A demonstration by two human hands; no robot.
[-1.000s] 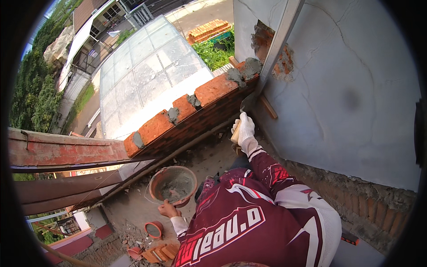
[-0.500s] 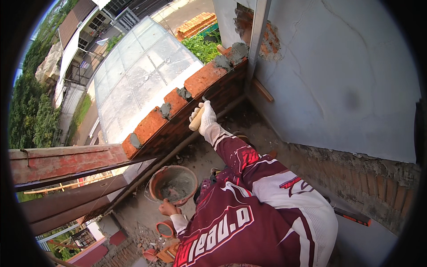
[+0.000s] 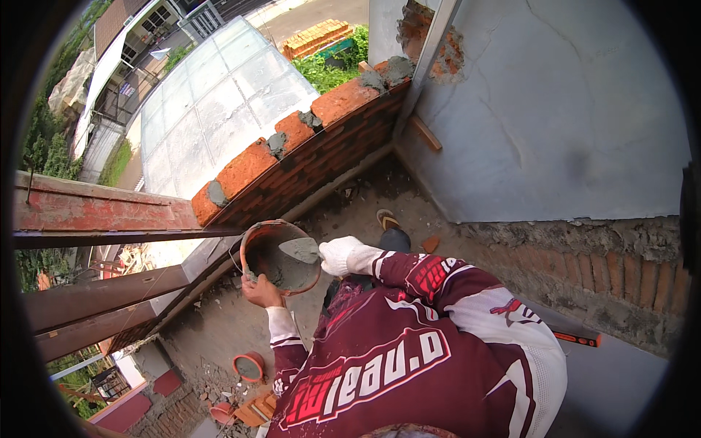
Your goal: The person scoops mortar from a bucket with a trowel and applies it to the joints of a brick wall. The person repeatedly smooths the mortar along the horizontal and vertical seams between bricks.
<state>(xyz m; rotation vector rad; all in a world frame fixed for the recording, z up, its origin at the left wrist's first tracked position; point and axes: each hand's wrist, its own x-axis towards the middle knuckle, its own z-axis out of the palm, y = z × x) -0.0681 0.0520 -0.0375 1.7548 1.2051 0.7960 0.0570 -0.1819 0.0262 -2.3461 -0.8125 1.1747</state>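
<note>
In my gloved right hand (image 3: 337, 255) is a trowel; its grey pointed blade (image 3: 299, 250) lies over the mouth of an orange-brown bucket (image 3: 250, 232). Wet grey mortar (image 3: 281, 269) covers the bucket's inside. My bare left hand (image 3: 263, 292) grips the bucket's near rim, fingers curled over it with a smear of mortar beside them. Beyond the bucket runs a low brick wall (image 3: 314, 150). Its top course of orange bricks (image 3: 247, 169) has grey mortar lumps (image 3: 277, 144) in the gaps and more at the far right end.
A metal post (image 3: 431, 55) stands at the wall's right end, against a grey plastered wall (image 3: 555, 124). A reddish beam (image 3: 102, 208) meets the left end. A small orange pail (image 3: 248, 367) and loose bricks (image 3: 255, 410) lie lower left. A sandalled foot (image 3: 388, 219) is by the bucket.
My right hand has come back from the brick wall to the bucket with the trowel. My left hand stays at the bucket's rim. The view has shifted slightly.
</note>
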